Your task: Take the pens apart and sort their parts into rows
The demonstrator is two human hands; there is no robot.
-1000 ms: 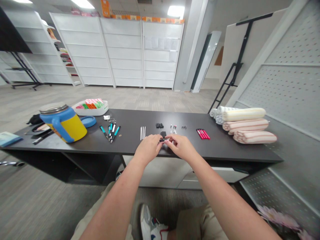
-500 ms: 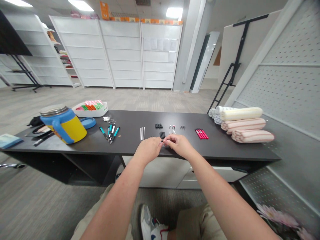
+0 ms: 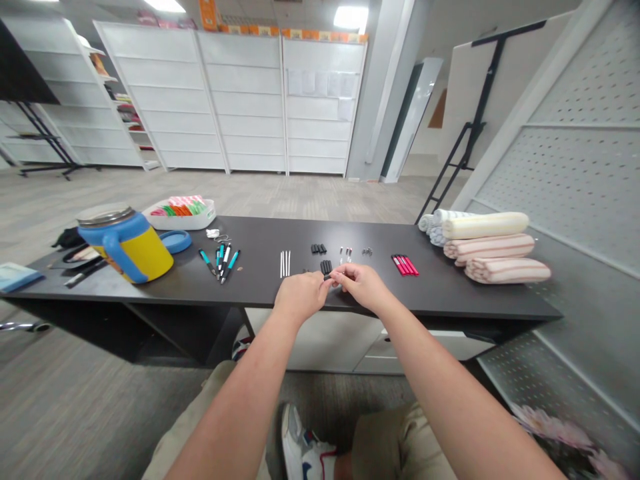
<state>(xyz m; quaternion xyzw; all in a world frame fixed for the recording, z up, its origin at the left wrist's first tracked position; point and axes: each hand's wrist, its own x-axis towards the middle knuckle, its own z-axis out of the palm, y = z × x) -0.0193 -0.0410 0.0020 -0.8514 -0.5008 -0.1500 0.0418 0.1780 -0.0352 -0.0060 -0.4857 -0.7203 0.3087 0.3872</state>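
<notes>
Left hand (image 3: 303, 293) and right hand (image 3: 357, 283) meet over a smooth, dark tabletop (image 3: 260, 239).
Both sets of fingertips are narrowed in a pinch around a small dark piece (image 3: 328, 277), mostly hidden, its material unclear; from it, stubby black cylinders (image 3: 326, 266) lie close at 12 o'clock, slim straight white rods (image 3: 285, 264) between 9 and 10, glossy red tubes (image 3: 405, 265) at 3, soft fabric rolls (image 3: 493, 248) between 2 and 3.

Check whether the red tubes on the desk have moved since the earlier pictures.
No. The red tubes keep their place, judged against the rolled towels and the desk's front edge; only the camera view shifts slightly.
</notes>
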